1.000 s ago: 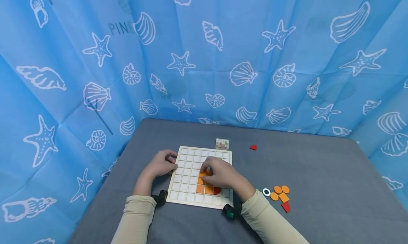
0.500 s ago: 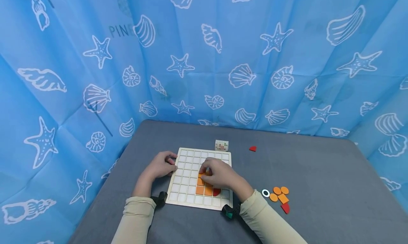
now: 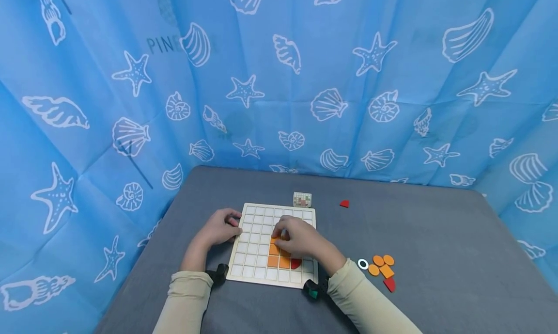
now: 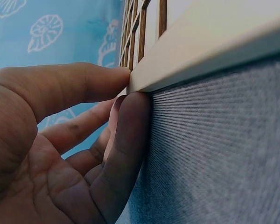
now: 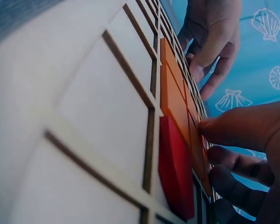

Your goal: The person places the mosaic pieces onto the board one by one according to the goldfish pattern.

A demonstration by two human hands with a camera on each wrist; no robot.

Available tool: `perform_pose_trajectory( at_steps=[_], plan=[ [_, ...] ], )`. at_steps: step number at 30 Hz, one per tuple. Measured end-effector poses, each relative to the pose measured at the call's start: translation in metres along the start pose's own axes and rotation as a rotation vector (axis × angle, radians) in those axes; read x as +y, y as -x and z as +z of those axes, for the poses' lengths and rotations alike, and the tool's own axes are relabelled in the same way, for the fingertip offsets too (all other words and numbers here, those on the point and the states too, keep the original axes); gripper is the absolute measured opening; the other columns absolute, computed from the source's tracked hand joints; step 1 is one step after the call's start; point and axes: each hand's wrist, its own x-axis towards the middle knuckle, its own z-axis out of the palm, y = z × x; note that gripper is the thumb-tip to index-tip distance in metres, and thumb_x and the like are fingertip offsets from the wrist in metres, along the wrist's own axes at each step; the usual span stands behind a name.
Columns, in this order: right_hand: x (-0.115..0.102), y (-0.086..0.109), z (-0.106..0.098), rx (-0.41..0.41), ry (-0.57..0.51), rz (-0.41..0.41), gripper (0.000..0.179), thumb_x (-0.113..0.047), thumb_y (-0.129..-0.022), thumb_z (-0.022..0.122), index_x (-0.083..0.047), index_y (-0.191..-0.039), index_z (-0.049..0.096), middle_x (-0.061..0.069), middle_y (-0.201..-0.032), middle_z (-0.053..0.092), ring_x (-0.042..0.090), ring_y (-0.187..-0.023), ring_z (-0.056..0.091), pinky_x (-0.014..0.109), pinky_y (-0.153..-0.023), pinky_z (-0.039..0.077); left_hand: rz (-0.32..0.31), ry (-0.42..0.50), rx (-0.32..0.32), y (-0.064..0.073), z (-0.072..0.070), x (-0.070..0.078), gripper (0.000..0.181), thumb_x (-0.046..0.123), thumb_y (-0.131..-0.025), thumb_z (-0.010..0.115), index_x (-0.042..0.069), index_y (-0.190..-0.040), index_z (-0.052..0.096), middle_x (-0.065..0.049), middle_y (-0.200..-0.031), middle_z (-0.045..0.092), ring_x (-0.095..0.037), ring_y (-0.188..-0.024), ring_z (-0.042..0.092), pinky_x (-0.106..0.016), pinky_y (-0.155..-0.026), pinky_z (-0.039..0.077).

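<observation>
A pale wooden grid board (image 3: 248, 259) lies on the table, orange square tiles (image 3: 272, 261) and a red quarter-round tile (image 3: 296, 263) set in its cells. My left hand (image 3: 220, 226) is at the board's left edge; in the left wrist view its thumb (image 4: 107, 80) and a finger meet at the rim. Over the middle of the board, my right hand (image 3: 298, 237) pinches at an orange tile (image 3: 276, 240) among the others. The right wrist view shows its thumb (image 5: 233, 127) against the orange tiles, with the fingertips partly hidden beyond them.
Right of the board lie several orange round pieces (image 3: 373, 270), an orange square (image 3: 386, 271), a white ring (image 3: 363, 264) and a red quarter piece (image 3: 389, 284). Behind it are a small pattern card (image 3: 302, 199) and another red piece (image 3: 344, 204). A blue shell-print curtain (image 3: 279, 82) surrounds the grey table.
Both hands stay nearly still, the right over the same orange tiles and the left at the board's edge. The head view has shifted slightly.
</observation>
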Motion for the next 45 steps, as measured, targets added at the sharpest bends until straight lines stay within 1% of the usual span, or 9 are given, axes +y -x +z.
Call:
perform_pose_trajectory(
  at_steps=[7, 13, 19, 23, 27, 33, 38, 41, 45],
  plan=[
    [0.003, 0.005, -0.005, -0.001, -0.04, -0.019, 0.006, -0.018, -0.099, 0.076, -0.014, -0.1, 0.08, -0.002, -0.096, 0.066, 0.011, -0.077, 0.056, 0.027, -0.072, 0.05, 0.005, -0.007, 0.001, -0.001, 0.0, 0.001, 0.044, 0.002, -0.092, 0.074, 0.001, -0.135, 0.065, -0.013, -0.099, 0.063, -0.023, -0.078, 0.063, -0.034, -0.065, 0.059],
    [0.011, 0.022, -0.023, 0.009, -0.113, -0.067, 0.009, -0.018, -0.1, 0.075, -0.012, -0.103, 0.08, -0.002, -0.099, 0.068, 0.012, -0.079, 0.059, 0.025, -0.071, 0.052, 0.009, -0.015, 0.003, -0.001, 0.002, 0.001, 0.043, 0.001, -0.092, 0.075, 0.002, -0.135, 0.066, -0.013, -0.098, 0.064, -0.022, -0.077, 0.063, -0.034, -0.065, 0.059],
    [0.025, 0.052, -0.049, 0.047, -0.148, -0.014, 0.013, -0.017, -0.1, 0.075, -0.008, -0.108, 0.079, 0.0, -0.102, 0.069, 0.013, -0.079, 0.06, 0.026, -0.068, 0.053, 0.013, -0.021, -0.011, 0.0, 0.001, 0.002, 0.043, 0.002, -0.093, 0.075, 0.001, -0.135, 0.065, -0.013, -0.098, 0.063, -0.022, -0.078, 0.063, -0.034, -0.065, 0.059],
    [0.039, 0.074, -0.064, 0.09, -0.119, 0.048, 0.014, -0.017, -0.099, 0.076, -0.008, -0.11, 0.078, 0.001, -0.104, 0.067, 0.012, -0.08, 0.057, 0.026, -0.066, 0.052, 0.015, -0.019, -0.016, 0.0, -0.001, 0.004, 0.044, 0.002, -0.093, 0.074, 0.0, -0.136, 0.065, -0.013, -0.099, 0.063, -0.022, -0.078, 0.063, -0.035, -0.065, 0.059],
    [0.055, 0.098, -0.075, 0.145, -0.074, 0.086, 0.014, -0.019, -0.099, 0.076, -0.009, -0.11, 0.078, -0.001, -0.104, 0.068, 0.009, -0.082, 0.056, 0.027, -0.067, 0.051, 0.017, -0.023, -0.012, 0.0, -0.001, 0.004, 0.044, 0.002, -0.093, 0.074, 0.0, -0.136, 0.065, -0.013, -0.099, 0.063, -0.023, -0.077, 0.063, -0.035, -0.064, 0.059],
    [0.07, 0.134, -0.083, 0.189, -0.063, 0.096, 0.013, -0.017, -0.099, 0.075, -0.009, -0.108, 0.078, -0.002, -0.104, 0.07, 0.004, -0.081, 0.057, 0.027, -0.069, 0.053, 0.011, -0.022, -0.002, 0.0, 0.001, 0.001, 0.045, 0.002, -0.092, 0.074, 0.001, -0.136, 0.065, -0.013, -0.099, 0.063, -0.022, -0.078, 0.063, -0.035, -0.065, 0.06],
    [0.081, 0.163, -0.086, 0.184, -0.113, 0.118, 0.013, -0.015, -0.101, 0.073, -0.009, -0.111, 0.078, 0.001, -0.106, 0.07, 0.003, -0.078, 0.056, 0.026, -0.064, 0.051, 0.018, -0.019, -0.007, 0.001, 0.002, 0.0, 0.045, 0.002, -0.093, 0.074, 0.0, -0.137, 0.064, -0.013, -0.1, 0.062, -0.023, -0.08, 0.063, -0.035, -0.066, 0.06],
    [0.086, 0.179, -0.087, 0.19, -0.113, 0.144, 0.013, -0.015, -0.101, 0.073, -0.009, -0.111, 0.077, 0.002, -0.105, 0.069, 0.003, -0.076, 0.055, 0.026, -0.062, 0.05, 0.016, -0.019, -0.007, 0.0, 0.002, -0.001, 0.045, 0.002, -0.093, 0.074, 0.001, -0.137, 0.064, -0.013, -0.1, 0.062, -0.022, -0.08, 0.063, -0.035, -0.066, 0.06],
    [0.088, 0.2, -0.088, 0.233, -0.101, 0.169, 0.009, -0.014, -0.099, 0.076, -0.011, -0.107, 0.078, -0.001, -0.1, 0.068, 0.004, -0.074, 0.054, 0.026, -0.059, 0.048, 0.015, -0.023, -0.004, -0.001, 0.002, -0.002, 0.045, 0.003, -0.093, 0.074, 0.001, -0.137, 0.065, -0.013, -0.1, 0.063, -0.022, -0.079, 0.063, -0.035, -0.066, 0.061]
  ],
)
